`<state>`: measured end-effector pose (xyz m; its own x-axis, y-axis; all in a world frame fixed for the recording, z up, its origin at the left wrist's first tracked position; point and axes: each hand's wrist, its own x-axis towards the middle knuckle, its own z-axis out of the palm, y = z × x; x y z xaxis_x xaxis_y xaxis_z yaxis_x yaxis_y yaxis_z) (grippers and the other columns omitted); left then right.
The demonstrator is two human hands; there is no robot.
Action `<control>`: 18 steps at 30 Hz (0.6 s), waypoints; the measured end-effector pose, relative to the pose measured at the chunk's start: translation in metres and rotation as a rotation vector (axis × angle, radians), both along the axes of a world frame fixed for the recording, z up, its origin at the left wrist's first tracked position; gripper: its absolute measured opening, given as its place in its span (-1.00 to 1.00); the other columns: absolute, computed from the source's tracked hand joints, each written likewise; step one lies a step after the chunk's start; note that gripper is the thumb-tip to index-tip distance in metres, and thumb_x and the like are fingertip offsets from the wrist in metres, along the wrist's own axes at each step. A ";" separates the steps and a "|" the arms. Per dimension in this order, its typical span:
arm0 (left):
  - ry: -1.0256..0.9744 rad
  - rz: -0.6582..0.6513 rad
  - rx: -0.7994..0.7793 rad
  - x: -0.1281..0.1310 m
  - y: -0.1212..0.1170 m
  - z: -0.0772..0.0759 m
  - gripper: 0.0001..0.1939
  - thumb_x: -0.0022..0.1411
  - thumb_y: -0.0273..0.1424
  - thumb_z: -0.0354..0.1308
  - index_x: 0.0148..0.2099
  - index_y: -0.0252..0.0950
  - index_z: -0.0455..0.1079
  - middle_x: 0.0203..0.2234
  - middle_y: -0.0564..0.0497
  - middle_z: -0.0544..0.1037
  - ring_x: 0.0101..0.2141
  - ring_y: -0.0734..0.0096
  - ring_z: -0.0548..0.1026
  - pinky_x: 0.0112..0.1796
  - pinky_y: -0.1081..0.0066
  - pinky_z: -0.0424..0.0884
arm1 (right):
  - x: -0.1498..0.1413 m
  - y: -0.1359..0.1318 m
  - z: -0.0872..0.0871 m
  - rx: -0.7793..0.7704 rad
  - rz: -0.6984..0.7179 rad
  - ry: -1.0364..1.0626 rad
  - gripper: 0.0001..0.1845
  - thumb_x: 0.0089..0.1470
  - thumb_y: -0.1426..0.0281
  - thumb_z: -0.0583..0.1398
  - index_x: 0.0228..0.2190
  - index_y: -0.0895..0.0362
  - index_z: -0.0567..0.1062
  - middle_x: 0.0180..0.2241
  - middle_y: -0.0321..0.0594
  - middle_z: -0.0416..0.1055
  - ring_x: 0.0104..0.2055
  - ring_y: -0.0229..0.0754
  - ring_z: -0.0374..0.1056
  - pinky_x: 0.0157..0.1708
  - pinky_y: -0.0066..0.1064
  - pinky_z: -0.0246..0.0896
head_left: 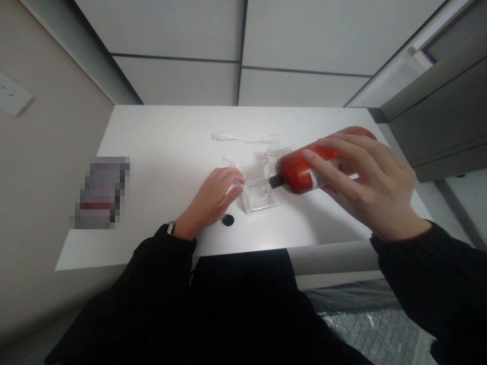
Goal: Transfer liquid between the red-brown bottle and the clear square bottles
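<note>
My right hand (365, 187) is wrapped around a large orange-red bottle (299, 172) with a pale label. The bottle is tipped, its uncapped black threaded neck pointing down-left over a clear plastic box (262, 196). Some clear content shows inside the box, but I cannot tell whether liquid is flowing. At the box's left edge, my left hand (216, 195) grips it between thumb and fingers. A round black cap (228, 220) lies on the table just below the left hand.
Crumpled clear plastic (274, 154) lies behind the box, and a thin strip of clear wrap (245, 138) stretches farther back on the white table (152, 152). A pixelated flat object (101, 192) is at the left. White panels (182, 81) close off the back.
</note>
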<state>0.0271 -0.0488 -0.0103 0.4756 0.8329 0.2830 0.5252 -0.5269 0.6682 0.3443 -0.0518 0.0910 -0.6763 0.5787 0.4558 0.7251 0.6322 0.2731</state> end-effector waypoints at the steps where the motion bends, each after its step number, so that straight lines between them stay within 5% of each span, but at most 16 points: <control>1: -0.011 0.007 -0.001 0.000 0.000 0.002 -0.37 0.59 0.06 -0.31 0.08 -0.24 0.45 0.06 -0.17 0.58 0.11 0.13 0.48 0.21 0.05 0.35 | 0.000 0.000 0.000 0.000 0.002 0.000 -0.28 0.39 0.41 0.16 0.45 -0.25 0.15 0.29 -0.18 0.46 0.27 0.09 0.45 0.16 0.01 0.47; 18: -0.061 0.146 -0.006 0.000 -0.001 0.004 -0.33 0.57 0.11 -0.33 0.15 -0.24 0.40 0.06 -0.17 0.57 0.12 0.14 0.49 0.20 0.07 0.37 | -0.002 -0.001 0.004 0.081 0.059 -0.043 -0.11 0.34 0.48 0.22 0.50 -0.19 0.00 0.28 -0.09 0.46 0.24 0.10 0.48 0.13 -0.05 0.51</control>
<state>0.0268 -0.0495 -0.0058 0.3313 0.8936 0.3028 0.5546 -0.4440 0.7038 0.3424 -0.0523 0.0948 -0.7283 0.4994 0.4692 0.6734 0.6483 0.3553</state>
